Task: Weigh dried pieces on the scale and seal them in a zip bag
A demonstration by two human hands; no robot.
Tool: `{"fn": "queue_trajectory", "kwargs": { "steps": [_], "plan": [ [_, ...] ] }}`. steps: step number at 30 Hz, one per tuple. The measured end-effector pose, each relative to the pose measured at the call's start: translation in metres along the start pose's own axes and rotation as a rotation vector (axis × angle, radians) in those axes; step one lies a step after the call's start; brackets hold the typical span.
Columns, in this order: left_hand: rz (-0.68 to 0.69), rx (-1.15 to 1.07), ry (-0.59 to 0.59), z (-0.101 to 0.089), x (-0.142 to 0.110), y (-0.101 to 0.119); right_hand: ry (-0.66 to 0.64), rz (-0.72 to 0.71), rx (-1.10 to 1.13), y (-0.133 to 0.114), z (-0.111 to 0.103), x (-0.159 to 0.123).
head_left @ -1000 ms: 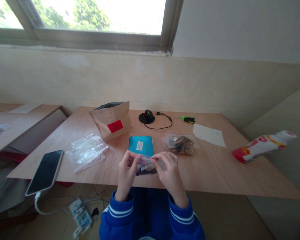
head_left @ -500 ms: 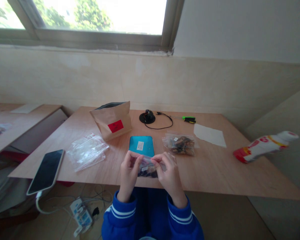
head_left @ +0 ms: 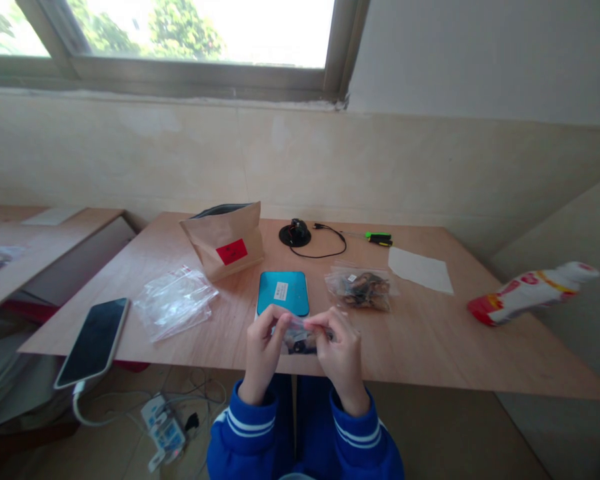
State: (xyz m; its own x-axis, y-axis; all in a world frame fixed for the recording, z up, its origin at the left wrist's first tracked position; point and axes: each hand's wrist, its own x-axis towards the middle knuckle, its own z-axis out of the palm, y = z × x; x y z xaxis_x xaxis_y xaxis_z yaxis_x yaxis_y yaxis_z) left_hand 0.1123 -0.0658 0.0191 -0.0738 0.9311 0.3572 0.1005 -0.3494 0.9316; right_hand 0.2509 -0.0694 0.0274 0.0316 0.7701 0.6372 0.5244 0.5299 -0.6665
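Note:
Between my hands is a small clear zip bag [head_left: 299, 343] with dark and brown dried pieces inside, near the table's front edge. My left hand [head_left: 266, 340] pinches the bag's top edge between thumb and finger. On the other side, my right hand [head_left: 337, 343] pinches the same edge close by. Just beyond them lies a flat blue-topped device [head_left: 284, 288] with a white label. To its right rests a filled clear bag [head_left: 365, 291] of brown dried pieces. A pile of clear plastic zip bags [head_left: 175, 303] lies on the left.
A kraft pouch [head_left: 225, 243] with a red label stands behind. Farther back are a black round-based gadget [head_left: 295, 233] with a cable and a green-black screwdriver [head_left: 379, 237]. White paper [head_left: 421, 270], a tilted bottle [head_left: 530, 292] and a phone [head_left: 94, 341] at the left edge surround the work area.
Both hands have drawn slightly closer together along the bag's top edge and shifted a little. The blue-topped device shows a bit more. Everything else on the table stays put.

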Motion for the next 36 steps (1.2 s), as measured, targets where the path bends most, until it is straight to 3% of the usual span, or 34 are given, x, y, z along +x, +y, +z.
{"fn": "queue_trajectory", "kwargs": {
  "steps": [6,13,17,23,30,36],
  "plan": [
    [0.016,0.092,0.134,0.004,-0.002,-0.002,-0.148,0.028,-0.013,-0.006,0.003,0.002],
    [0.149,0.195,0.09,0.007,0.0,0.001,-0.055,-0.041,-0.049,-0.009,0.014,0.002],
    [0.159,0.235,0.129,0.01,0.0,0.001,-0.051,-0.022,-0.045,-0.01,0.012,0.005],
    [0.081,0.229,0.344,0.001,0.004,-0.005,-0.166,-0.014,-0.144,0.016,-0.004,0.006],
    [0.003,0.154,0.36,0.0,0.012,-0.007,-0.034,-0.043,-0.21,0.037,-0.01,0.007],
    [-0.027,-0.042,0.408,0.01,0.021,-0.007,0.019,0.117,-0.003,0.046,-0.011,0.011]
  ]
}}
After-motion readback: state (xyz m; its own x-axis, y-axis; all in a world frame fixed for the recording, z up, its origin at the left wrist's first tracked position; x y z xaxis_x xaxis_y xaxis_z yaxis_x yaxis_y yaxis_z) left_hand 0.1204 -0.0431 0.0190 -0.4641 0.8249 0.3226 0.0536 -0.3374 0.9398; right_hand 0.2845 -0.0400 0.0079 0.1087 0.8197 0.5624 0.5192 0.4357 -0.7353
